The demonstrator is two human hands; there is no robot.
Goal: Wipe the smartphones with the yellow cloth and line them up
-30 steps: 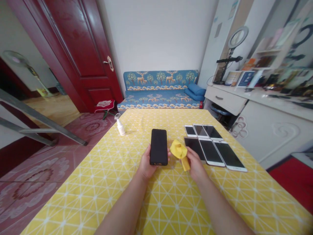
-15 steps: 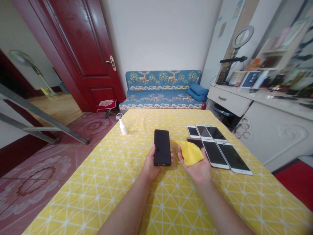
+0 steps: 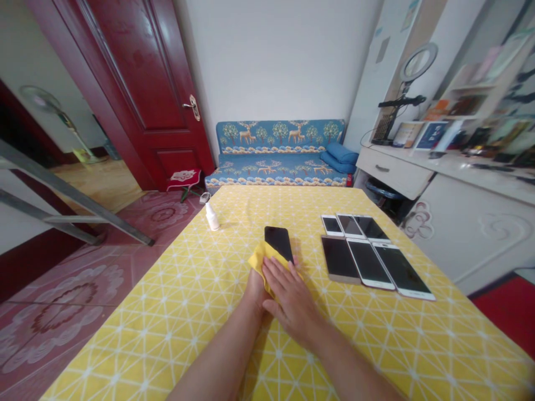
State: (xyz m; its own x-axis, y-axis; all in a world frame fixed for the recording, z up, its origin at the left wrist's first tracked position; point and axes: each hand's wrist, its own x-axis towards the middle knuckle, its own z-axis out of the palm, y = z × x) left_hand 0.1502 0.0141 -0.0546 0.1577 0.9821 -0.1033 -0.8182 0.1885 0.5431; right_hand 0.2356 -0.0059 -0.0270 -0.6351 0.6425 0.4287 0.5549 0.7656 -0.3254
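Note:
A black phone [image 3: 279, 240] is held above the table in my left hand [image 3: 256, 288], whose fingers are mostly hidden by the phone and a yellow cloth [image 3: 259, 256]. Fingertips of that hand show at the phone's right edge. The cloth covers the phone's lower part. My right hand [image 3: 290, 303] lies over the cloth with its fingers close together, holding it against the screen. On the right, several phones lie face up in two rows; the nearest to my hands is a phone with a gold-brown edge [image 3: 340, 259].
A white spray bottle [image 3: 212, 217] stands at the table's left. The yellow patterned tablecloth [image 3: 167, 334] covers the table. Beyond it is a blue sofa [image 3: 280, 161]; a white dresser [image 3: 472, 217] stands on the right and a metal ladder-like frame [image 3: 75, 214] on the left.
My right hand has turned over and moved left, bringing the yellow cloth from beside the phone onto its lower screen. The gold-brown phone on the table is now uncovered.

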